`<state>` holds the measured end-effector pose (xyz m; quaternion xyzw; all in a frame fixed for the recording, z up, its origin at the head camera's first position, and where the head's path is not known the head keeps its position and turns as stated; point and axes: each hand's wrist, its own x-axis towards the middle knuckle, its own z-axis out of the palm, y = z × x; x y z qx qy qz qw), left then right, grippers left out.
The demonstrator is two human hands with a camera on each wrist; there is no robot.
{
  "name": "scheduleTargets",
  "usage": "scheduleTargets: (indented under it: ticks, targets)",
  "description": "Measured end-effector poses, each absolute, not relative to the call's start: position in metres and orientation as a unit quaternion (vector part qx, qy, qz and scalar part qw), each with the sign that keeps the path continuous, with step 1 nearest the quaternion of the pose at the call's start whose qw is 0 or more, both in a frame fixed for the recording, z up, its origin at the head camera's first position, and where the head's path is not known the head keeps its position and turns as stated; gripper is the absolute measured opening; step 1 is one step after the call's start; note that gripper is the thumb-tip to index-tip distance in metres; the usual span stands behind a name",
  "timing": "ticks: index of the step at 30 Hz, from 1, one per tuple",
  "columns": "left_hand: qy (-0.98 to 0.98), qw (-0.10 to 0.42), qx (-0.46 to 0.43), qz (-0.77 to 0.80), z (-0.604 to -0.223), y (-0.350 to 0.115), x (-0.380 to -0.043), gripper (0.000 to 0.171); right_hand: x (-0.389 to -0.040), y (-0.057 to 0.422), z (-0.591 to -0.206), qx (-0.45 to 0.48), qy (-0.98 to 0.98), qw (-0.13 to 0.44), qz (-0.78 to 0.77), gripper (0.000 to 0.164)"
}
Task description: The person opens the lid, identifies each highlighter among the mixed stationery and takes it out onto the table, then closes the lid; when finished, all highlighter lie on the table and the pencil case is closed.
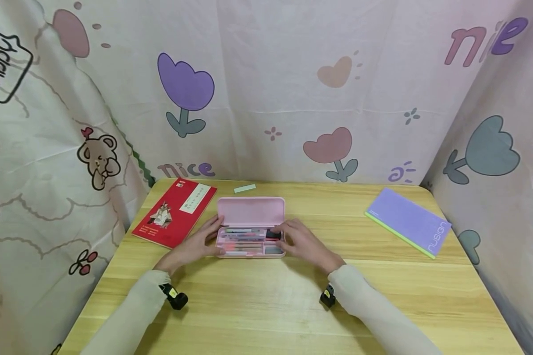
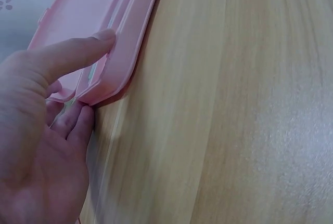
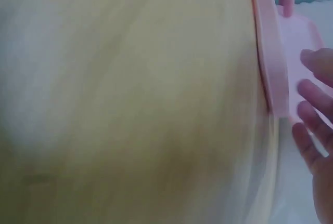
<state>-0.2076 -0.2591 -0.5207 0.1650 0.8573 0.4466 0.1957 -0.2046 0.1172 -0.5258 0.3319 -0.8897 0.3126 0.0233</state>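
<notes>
A pink pencil case (image 1: 250, 212) lies with its lid raised on the table. Pens and pencils (image 1: 244, 245) fill its compartments, and a small black object (image 1: 273, 234) sits at its right end. My left hand (image 1: 195, 245) grips the case's left end; in the left wrist view its thumb (image 2: 78, 53) lies on the front rim, with other fingers round the end. At the opposite end is my right hand (image 1: 304, 244), fingertips by the black object. The right wrist view shows its fingers (image 3: 315, 99) spread apart; whether they touch the object I cannot tell.
A red booklet (image 1: 174, 213) lies left of the case, partly beside my left forearm. Behind the case is a small pale strip (image 1: 245, 188). A purple notebook (image 1: 408, 222) with a green edge lies at the right. Printed curtains (image 1: 257, 88) border the wooden table (image 1: 257, 310).
</notes>
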Motion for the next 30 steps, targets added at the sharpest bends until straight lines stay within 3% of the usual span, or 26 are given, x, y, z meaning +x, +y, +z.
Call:
scheduleTargets:
  ticks: [7, 14, 21, 30]
  targets:
    - [0.857, 0.2, 0.157, 0.449, -0.521, -0.261, -0.208, 0.108, -0.214, 0.094, -0.521, 0.386, -0.882, 0.037, 0.267, 0.026]
    - [0.854, 0.192, 0.155, 0.458, -0.527, -0.261, -0.209, 0.107, -0.22, 0.077, -0.519, 0.398, -0.889, 0.014, 0.225, 0.016]
    - [0.861, 0.182, 0.146, 0.451, -0.53, -0.262, -0.21, 0.107, -0.223, 0.066, -0.51, 0.413, -0.889, 0.013, 0.197, 0.017]
    - [0.864, 0.181, 0.151, 0.445, -0.526, -0.26, -0.209, 0.109, -0.223, 0.053, -0.511, 0.367, -0.907, -0.024, 0.203, 0.018]
